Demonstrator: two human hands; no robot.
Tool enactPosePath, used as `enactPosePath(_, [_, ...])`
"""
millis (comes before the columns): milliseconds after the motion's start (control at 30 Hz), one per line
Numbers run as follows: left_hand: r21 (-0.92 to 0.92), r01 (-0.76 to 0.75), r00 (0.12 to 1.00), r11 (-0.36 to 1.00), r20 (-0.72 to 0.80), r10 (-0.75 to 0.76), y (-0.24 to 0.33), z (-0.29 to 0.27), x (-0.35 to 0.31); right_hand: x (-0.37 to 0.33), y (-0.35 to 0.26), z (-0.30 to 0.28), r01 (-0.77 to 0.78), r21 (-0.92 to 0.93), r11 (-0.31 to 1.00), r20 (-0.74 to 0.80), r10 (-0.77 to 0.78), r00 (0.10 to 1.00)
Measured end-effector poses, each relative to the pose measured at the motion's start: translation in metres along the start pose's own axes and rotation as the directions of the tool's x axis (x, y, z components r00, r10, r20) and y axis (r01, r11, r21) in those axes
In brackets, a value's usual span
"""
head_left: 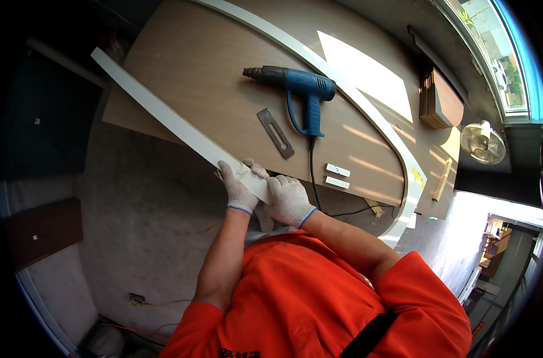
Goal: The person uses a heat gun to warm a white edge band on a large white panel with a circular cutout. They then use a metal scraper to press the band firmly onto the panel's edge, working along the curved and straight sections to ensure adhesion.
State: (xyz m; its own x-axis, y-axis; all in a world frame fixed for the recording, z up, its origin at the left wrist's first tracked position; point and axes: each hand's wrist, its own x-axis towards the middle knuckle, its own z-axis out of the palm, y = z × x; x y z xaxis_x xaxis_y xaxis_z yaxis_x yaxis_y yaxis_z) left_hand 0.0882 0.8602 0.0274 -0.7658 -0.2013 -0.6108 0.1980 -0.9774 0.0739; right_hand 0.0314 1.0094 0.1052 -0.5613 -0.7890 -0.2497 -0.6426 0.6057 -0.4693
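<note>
A long white strip of board [158, 110] slants from the far left of the table toward me, its near end between my hands. My left hand [237, 190], in a white knit glove, is closed round the strip near that end. Close beside it, my gloved right hand [288, 199] grips the end itself. A small pale, ragged bit shows on the strip by my left fingers; I cannot tell what it is. Beyond my hands lie a slotted flat metal plate [275, 133] and a blue heat gun [310, 89], its nozzle toward the left.
On the brown table [188, 53] a curved white strip [367, 104] sweeps down the right side. Two small white blocks [337, 170] lie near the front edge, by the heat gun's black cord [312, 173]. A white sheet [367, 68], stacked brown boards [441, 101] and a fan [483, 143] are farther right.
</note>
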Motion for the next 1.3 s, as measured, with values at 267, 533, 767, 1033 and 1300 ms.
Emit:
enactPosePath(267, [0.016,-0.084,0.967,0.996,-0.239,0.085,0.0,0.013,-0.015,0.069,0.05,-0.073,-0.335,0.331,0.882,-0.482,0.463,0.743])
enactPosePath(533, [-0.16,-0.124,0.987,0.979,-0.12,0.105,-0.012,-0.028,-0.024,0.153,0.106,-0.089,-0.676,0.18,0.715,-0.288,0.695,0.659])
enactPosePath(767, [0.212,-0.101,0.992,0.972,-0.058,0.115,-0.027,-0.041,-0.033,0.148,0.116,-0.126,-0.636,0.441,0.633,0.069,0.683,0.727])
enactPosePath(1033, [0.85,-0.369,0.608,0.375,-0.084,0.789,-0.061,-0.042,0.009,0.067,0.084,-0.159,-0.367,0.343,0.865,-0.29,0.469,0.834])
enactPosePath(1300, [0.829,-0.3,0.737,0.472,-0.113,0.667,-0.052,-0.023,-0.006,0.014,0.063,-0.177,-0.286,0.187,0.94,-0.458,0.341,0.821])
